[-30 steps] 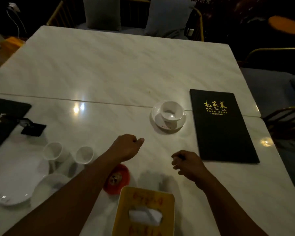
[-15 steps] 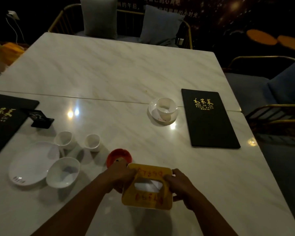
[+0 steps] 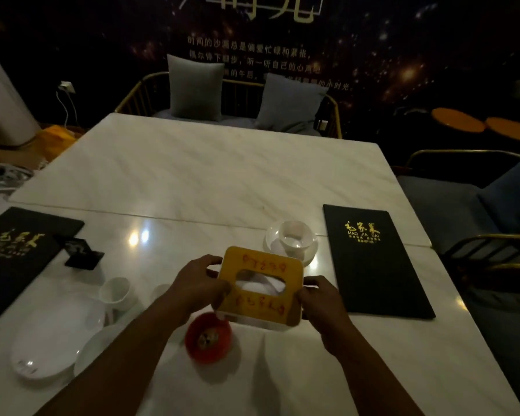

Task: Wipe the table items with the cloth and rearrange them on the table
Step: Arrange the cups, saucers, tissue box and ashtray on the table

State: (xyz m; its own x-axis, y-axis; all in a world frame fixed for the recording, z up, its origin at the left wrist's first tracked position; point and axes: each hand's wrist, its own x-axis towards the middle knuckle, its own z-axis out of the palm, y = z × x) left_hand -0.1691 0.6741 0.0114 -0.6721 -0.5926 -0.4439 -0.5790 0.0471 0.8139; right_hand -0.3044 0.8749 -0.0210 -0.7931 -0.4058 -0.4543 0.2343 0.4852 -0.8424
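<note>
A yellow-topped tissue box (image 3: pixel 260 267) with red writing and a white tissue in its slot is held above the white marble table (image 3: pixel 210 175). My left hand (image 3: pixel 200 283) grips its left side and my right hand (image 3: pixel 321 301) grips its right side. A small red dish (image 3: pixel 208 337) sits on the table just below the box. Behind the box stands a white cup on a saucer (image 3: pixel 293 240). No cloth is visible.
A black menu (image 3: pixel 373 259) lies at the right, another black menu (image 3: pixel 15 253) at the left with a small black card stand (image 3: pixel 81 250). White cups (image 3: pixel 116 292), a plate (image 3: pixel 54 334) and a bowl (image 3: pixel 102 346) sit at the near left. Chairs ring the table.
Both hands went from empty fists to gripping the tissue box, then lifted it and carried it farther from me, past the red dish. The camera tilted upward.
</note>
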